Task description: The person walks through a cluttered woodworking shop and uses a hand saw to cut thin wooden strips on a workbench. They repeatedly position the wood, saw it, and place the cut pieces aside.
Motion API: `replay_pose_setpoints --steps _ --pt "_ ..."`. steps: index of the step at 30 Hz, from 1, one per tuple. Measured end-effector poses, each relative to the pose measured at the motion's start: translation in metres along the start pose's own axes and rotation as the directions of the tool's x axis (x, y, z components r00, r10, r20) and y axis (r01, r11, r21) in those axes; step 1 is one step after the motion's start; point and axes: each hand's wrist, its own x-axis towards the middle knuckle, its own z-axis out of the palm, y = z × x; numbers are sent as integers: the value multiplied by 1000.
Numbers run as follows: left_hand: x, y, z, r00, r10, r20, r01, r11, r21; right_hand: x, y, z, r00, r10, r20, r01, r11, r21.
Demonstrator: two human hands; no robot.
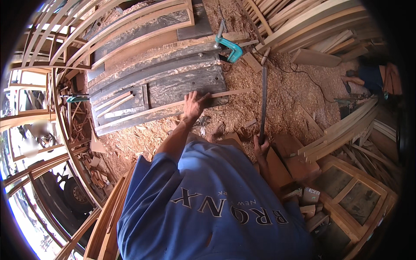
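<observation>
A long thin wooden strip (pixel 151 111) lies along the near edge of the dark workbench (pixel 182 80), its right end jutting past the bench. My left hand (pixel 195 105) rests over this strip with fingers spread, pressing on it from above. Off the bench's right side, my right hand (pixel 261 146) is closed around the near end of a long dark bar (pixel 264 102). The bar points away from me, and a short wooden piece (pixel 266 55) shows at its far end. What the bar belongs to is unclear.
Teal clamps (pixel 234 50) sit at the bench's far right corner and left end. Curved wooden frames (pixel 138 21) cover its far side. Shavings (pixel 286 86) blanket the floor. Boards (pixel 342 130) and a panelled wooden frame (pixel 355 195) stand to my right. Another person's hand (pixel 353 80) shows far right.
</observation>
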Motion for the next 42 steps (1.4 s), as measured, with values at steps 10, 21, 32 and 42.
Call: replay_pose_setpoints --steps 10,21,32,42 --pt "-30 -41 -19 999 -19 -34 14 989 -148 14 -44 25 993 -116 -3 115 986 119" --pt "38 51 3 989 146 13 -138 959 -247 4 -64 12 928 224 299 -277 949 150" --pt "73 78 55 956 274 103 -261 958 -121 13 -89 -45 856 86 510 5 985 -174" --pt "72 75 56 917 389 89 -376 917 -135 11 -120 -24 800 163 578 25 952 -304"
